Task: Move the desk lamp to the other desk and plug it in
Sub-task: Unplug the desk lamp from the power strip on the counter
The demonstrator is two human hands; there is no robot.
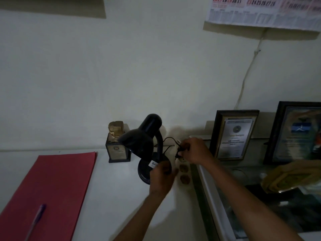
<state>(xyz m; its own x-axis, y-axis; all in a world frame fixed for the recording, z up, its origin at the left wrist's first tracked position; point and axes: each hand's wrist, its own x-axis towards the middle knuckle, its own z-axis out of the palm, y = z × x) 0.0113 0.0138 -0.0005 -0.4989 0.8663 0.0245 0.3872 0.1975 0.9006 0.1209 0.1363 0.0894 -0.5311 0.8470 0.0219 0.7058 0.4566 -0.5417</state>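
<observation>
A black desk lamp (142,140) with a bent neck and round base stands unlit on the white desk (112,188) near the wall. Its thin black cord (169,139) loops behind it to a black plug (180,151). My right hand (194,151) pinches that plug just above the top socket of a white power strip (184,173) lying along the desk's right edge. My left hand (161,178) rests at the lamp's base, its fingers curled on the rim; the picture is blurred there.
A red folder (52,188) with a purple pen (36,221) lies at the left. A small trophy (117,145) stands behind the lamp. Two framed certificates (234,136) (298,134) lean on the wall above a glass-topped desk (243,206). A calendar (264,11) hangs higher up.
</observation>
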